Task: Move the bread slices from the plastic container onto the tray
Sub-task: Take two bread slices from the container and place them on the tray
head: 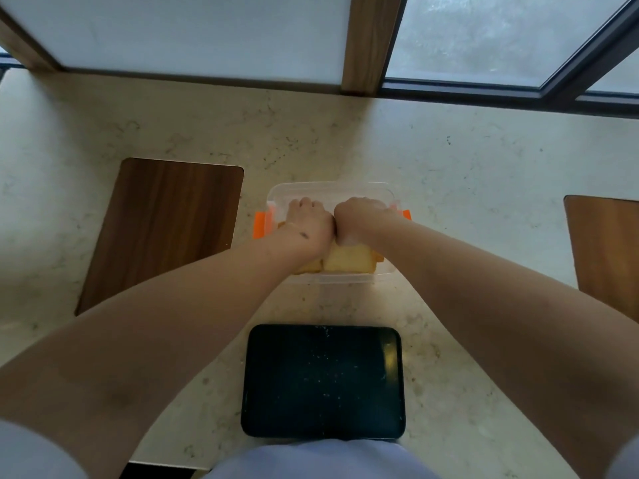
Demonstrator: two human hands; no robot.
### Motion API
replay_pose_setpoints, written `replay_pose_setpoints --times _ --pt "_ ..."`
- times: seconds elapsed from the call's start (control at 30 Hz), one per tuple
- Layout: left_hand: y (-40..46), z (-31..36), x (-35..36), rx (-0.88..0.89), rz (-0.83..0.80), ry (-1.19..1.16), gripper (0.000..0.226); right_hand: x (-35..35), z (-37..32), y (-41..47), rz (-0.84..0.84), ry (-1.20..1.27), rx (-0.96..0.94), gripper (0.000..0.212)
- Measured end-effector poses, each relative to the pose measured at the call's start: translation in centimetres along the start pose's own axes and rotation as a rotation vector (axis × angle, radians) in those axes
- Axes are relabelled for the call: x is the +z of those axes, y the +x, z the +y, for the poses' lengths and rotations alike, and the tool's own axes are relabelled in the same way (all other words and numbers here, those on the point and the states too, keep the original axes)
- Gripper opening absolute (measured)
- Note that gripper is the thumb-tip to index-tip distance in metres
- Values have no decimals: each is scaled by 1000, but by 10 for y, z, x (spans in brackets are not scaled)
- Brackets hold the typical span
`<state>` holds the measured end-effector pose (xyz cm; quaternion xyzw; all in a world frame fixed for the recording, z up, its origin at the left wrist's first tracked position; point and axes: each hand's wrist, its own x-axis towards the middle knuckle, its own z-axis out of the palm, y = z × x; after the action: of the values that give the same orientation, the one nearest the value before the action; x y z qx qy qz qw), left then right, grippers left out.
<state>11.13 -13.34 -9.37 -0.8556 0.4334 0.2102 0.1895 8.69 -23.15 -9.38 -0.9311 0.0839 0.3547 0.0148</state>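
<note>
A clear plastic container with orange side clips sits at the middle of the counter, holding several pale yellow bread slices. Both hands reach down into it side by side. My left hand and my right hand are curled over the far part of the bread, fingers bent downward and hidden. Whether they grip slices is unclear. A black rectangular tray with scattered crumbs lies close in front of me, nearer than the container, with nothing on it.
The counter is pale marble. A dark wooden inlay lies to the left and another wooden panel at the right edge. Frosted windows with a wooden post rise behind the counter.
</note>
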Motion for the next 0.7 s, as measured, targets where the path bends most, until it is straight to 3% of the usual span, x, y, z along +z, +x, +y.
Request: replay_pose_setpoints --times 0.3,0.4,0.5,0.7 --pt "15 4 -2 -163 -48 -423 5 -14 0 -9 -156 53 10 16" --pt "15 3 -6 -195 -89 -475 17 -18 2 -19 -166 102 42 13" --pt "10 1 -17 -238 -116 -477 17 -26 6 -30 -138 156 72 11" --pt "-9 -21 -35 -238 -96 -556 11 -35 14 -57 13 262 107 32"
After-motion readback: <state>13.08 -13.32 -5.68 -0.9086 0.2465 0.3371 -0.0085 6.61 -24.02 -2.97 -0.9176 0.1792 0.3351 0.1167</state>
